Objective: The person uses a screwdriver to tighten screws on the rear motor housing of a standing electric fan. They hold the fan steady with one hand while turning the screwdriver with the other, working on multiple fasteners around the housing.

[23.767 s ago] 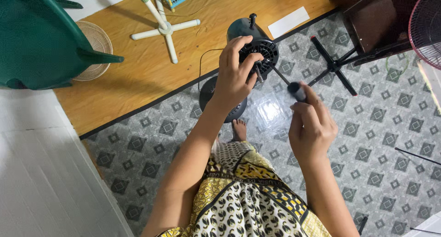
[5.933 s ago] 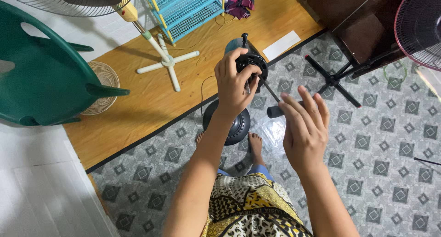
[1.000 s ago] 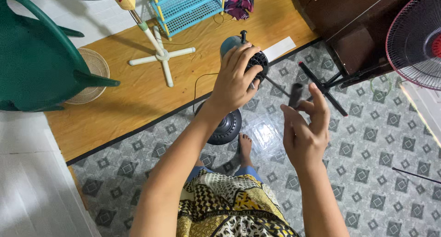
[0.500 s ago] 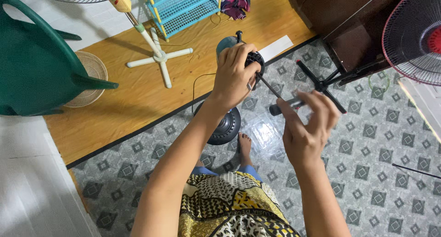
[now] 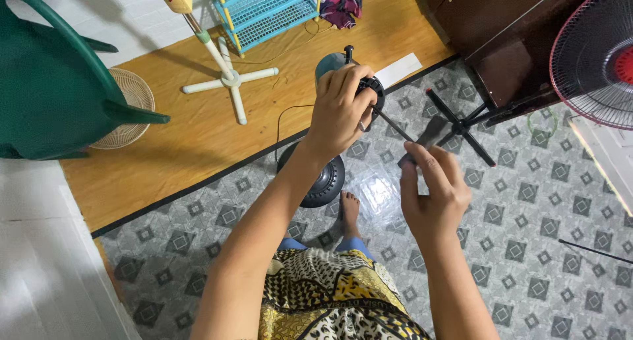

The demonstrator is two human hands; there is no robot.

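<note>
Patterned tile floor (image 5: 527, 248). Left hand (image 5: 339, 109) clamps fan motor (image 5: 366, 89); right hand (image 5: 432, 188) pinches screwdriver (image 5: 422, 139). Keep motor steady, shaft straight.

Both hands raised forward, left hand (image 5: 339, 109) clenched, right hand (image 5: 432, 188) fingers pinched

We saw a grey patterned tile floor (image 5: 541, 234) meeting a tan wooden strip (image 5: 165, 136). On the tiles stood a round black fan base (image 5: 324, 182) and a black cross stand (image 5: 461, 124)—on the wood, a white cross stand (image 5: 231, 82), a blue rack (image 5: 267, 7) and a green chair (image 5: 49, 83).
</note>
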